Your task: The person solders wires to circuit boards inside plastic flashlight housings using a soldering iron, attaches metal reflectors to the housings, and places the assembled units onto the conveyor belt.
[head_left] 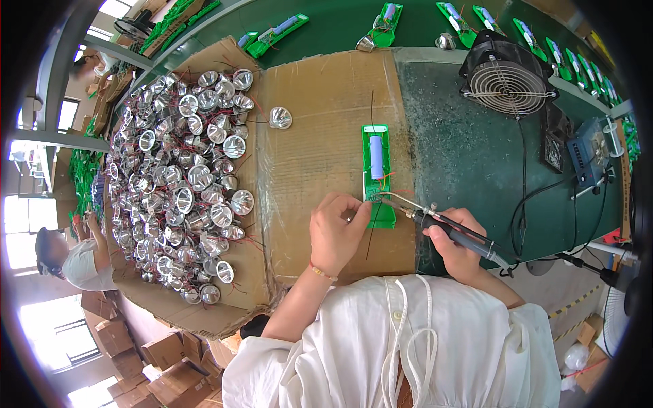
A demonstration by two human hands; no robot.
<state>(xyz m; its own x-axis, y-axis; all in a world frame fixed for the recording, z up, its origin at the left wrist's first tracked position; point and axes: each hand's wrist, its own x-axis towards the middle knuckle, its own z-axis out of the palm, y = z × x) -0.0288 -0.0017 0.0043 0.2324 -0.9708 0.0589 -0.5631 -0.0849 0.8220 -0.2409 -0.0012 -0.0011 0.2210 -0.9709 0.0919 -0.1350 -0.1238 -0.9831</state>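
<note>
A green plastic housing (388, 216) lies on the cardboard in front of me, with a blue-purple cylindrical battery (377, 158) set lengthwise in it. Below the battery, a small circuit board with thin red and dark wires is partly covered by my fingers. My left hand (337, 231) is closed at the board's left side; a shiny bit shows at its fingers, but what they pinch is hidden. In my right hand (457, 245) is a soldering iron (462, 238) with a thin metal feed tube, its tip pointing left at the board.
At left, a cardboard box (255, 272) holds many shiny reflectors with red wires; one loose reflector (280, 117) lies beside it. A fan with a round grille (509, 88) and a blue soldering station (586, 153) stand right. Several green housings line the far shelf. A person sits far left.
</note>
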